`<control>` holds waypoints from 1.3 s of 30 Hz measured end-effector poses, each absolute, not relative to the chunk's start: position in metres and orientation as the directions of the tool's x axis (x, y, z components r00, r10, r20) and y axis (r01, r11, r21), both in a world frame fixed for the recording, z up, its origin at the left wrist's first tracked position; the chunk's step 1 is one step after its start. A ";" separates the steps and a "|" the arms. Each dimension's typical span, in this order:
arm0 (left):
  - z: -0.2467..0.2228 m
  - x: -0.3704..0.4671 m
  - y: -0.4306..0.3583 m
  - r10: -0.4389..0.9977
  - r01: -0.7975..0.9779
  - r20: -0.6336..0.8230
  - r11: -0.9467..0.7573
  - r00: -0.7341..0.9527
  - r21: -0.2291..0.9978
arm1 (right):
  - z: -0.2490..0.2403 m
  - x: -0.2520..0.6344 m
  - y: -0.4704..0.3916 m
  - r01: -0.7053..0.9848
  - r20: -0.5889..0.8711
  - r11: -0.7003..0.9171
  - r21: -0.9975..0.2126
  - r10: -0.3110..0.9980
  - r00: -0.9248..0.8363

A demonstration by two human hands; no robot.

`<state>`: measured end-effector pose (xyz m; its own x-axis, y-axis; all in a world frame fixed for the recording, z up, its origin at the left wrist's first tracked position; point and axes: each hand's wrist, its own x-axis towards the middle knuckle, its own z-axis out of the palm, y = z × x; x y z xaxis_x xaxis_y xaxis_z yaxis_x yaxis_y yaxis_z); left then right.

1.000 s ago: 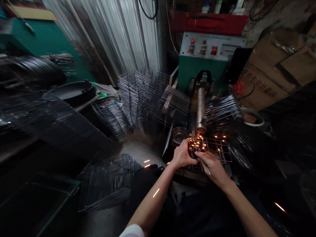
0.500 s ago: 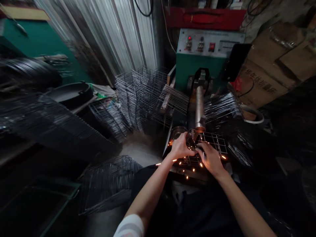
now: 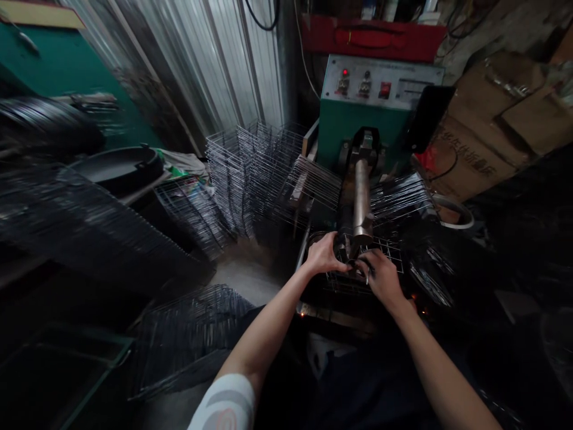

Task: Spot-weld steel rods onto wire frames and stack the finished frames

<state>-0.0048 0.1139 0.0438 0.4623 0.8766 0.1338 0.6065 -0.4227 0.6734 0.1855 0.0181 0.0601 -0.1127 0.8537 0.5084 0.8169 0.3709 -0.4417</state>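
Observation:
A wire grid [image 3: 390, 252] lies under the metal cylinder [image 3: 362, 203] of a green machine [image 3: 347, 122]. Left of the cylinder's lower end, my left hand [image 3: 326, 254] is closed, thumb and fingers curved round something small and dark at the grid. To the right, my right hand [image 3: 379, 276] pinches close to the same spot with bent fingers. What lies between the fingertips is dark and too small to name. The fingertips of both hands are nearly touching, just below the cylinder.
Stacked wire grids [image 3: 230, 179] stand left of the machine, with another stack [image 3: 192, 334] lower left. Thin metal rods [image 3: 396, 197] lie right of the cylinder. A black pan [image 3: 119, 164] sits at left, cardboard boxes [image 3: 501, 113] at right. A phone-like black slab [image 3: 430, 118] leans on the machine.
The bright sparks around my hands have mostly gone; only a few faint ones show lower down. The camera view has shifted slightly, and my hands stay at the same spot.

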 end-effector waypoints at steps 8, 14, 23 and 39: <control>0.050 -0.012 0.123 0.843 0.597 0.138 -0.475 0.520 0.647 | 0.064 0.182 0.021 0.784 0.501 0.385 -0.487 0.858 -0.110; -0.035 -0.066 0.105 0.883 0.395 0.011 -0.222 0.470 0.892 | 0.067 0.210 -0.019 0.610 0.298 0.247 -0.753 0.954 -0.019; -0.139 -0.013 0.074 0.825 -0.435 -0.101 0.393 0.556 0.810 | 0.069 0.216 -0.068 0.219 0.044 -0.029 -0.975 0.947 0.317; -0.010 -0.124 0.007 0.860 -0.009 0.068 -0.073 0.506 0.997 | 0.147 0.152 -0.105 0.268 0.119 0.258 -0.928 0.888 -0.444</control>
<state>-0.1241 0.0069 -0.0095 0.5056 0.8601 0.0677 -0.0089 -0.0733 0.9973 0.1525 -0.1051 0.1471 -0.4437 0.8883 0.1189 0.2678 0.2581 -0.9283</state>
